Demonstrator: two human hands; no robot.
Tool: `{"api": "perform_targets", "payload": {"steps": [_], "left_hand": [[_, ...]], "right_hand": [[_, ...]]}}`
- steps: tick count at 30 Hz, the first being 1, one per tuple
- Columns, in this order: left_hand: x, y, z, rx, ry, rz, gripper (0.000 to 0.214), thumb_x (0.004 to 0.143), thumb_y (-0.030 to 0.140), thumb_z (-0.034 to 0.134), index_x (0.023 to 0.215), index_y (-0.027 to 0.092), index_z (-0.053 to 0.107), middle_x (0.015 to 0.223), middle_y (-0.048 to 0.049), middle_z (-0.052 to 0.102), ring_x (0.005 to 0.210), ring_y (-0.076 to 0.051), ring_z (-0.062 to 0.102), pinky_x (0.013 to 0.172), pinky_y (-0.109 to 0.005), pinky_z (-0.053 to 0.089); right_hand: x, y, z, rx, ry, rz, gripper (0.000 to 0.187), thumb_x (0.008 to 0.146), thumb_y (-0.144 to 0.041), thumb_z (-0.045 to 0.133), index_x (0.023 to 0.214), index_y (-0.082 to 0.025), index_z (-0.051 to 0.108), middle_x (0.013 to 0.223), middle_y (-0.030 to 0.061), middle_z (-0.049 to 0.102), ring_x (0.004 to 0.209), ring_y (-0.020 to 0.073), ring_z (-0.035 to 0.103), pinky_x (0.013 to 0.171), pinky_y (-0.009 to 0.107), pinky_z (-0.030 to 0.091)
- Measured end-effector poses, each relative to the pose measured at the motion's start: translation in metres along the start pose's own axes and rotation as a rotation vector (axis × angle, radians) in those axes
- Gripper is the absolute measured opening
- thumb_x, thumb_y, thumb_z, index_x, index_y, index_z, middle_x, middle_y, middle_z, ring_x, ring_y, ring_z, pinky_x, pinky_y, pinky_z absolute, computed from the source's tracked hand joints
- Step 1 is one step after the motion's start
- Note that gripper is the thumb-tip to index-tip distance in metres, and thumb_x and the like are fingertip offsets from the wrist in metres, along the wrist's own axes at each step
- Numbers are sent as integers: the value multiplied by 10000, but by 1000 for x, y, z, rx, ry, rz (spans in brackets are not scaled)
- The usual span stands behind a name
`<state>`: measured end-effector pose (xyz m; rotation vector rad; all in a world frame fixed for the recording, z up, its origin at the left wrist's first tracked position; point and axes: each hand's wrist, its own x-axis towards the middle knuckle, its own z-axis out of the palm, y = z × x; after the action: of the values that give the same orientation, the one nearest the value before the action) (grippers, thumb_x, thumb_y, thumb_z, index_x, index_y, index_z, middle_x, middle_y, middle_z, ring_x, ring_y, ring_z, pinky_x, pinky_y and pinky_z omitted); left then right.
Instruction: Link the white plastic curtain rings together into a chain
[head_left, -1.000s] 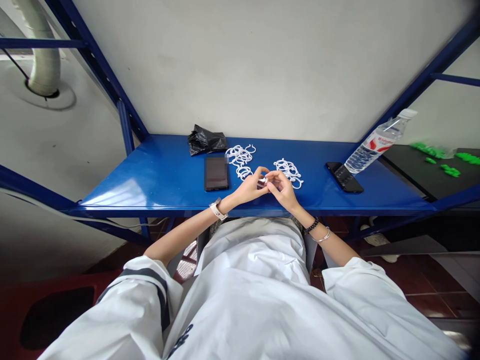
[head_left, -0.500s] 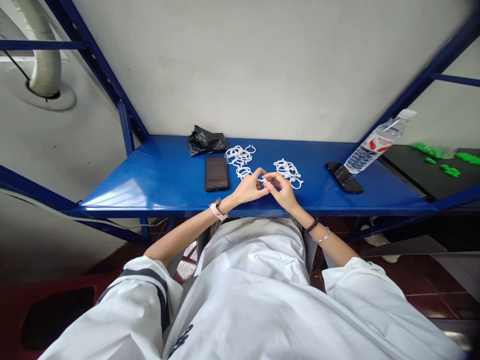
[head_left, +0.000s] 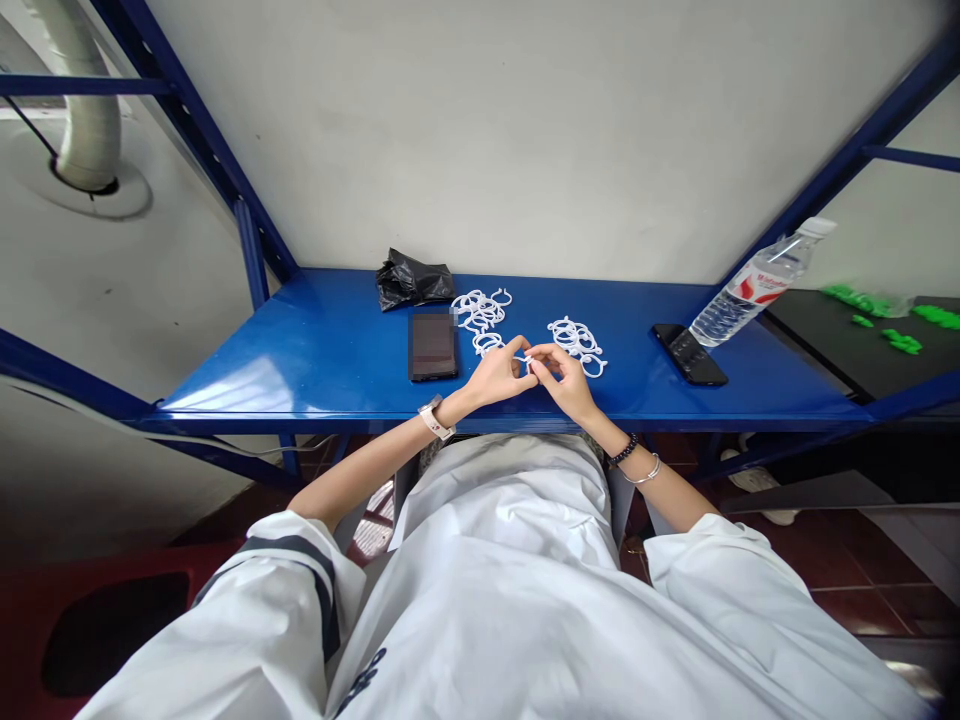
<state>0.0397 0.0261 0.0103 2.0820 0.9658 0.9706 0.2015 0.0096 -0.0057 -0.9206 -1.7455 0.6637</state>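
Observation:
Fingertip to fingertip above the front of the blue table (head_left: pixel 345 350), my left hand (head_left: pixel 495 376) and my right hand (head_left: pixel 564 380) pinch one small white plastic ring (head_left: pixel 529 360) between them. Most of that ring is covered by my fingers. Behind my left hand lies a loose pile of similar white rings (head_left: pixel 480 310), open hoops with a small clasp. A second heap of white rings (head_left: pixel 576 338) rests just beyond my right hand.
Left of the rings lies a dark tablet-like device (head_left: pixel 433 347), with a crumpled black plastic bag (head_left: pixel 412 280) behind it. On the right, a water bottle (head_left: pixel 757 285) stands beside a black phone (head_left: pixel 690 355). Green pieces (head_left: pixel 900 341) lie on a neighbouring dark surface. Blue frame posts flank the table.

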Motion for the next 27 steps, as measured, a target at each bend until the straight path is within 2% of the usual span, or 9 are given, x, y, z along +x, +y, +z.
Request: {"api": "perform_targets", "payload": {"steps": [27], "left_hand": [[0,0,-1,55,2,-1,203,733,208,585,892,190,460,407,125,367,385,-84,379,488,-219,256]], "right_hand": [[0,2,-1,-12,-33,-13,289,925,-518,552,976,-240,608,825,21,668,748,186,661,687,321,539]]}}
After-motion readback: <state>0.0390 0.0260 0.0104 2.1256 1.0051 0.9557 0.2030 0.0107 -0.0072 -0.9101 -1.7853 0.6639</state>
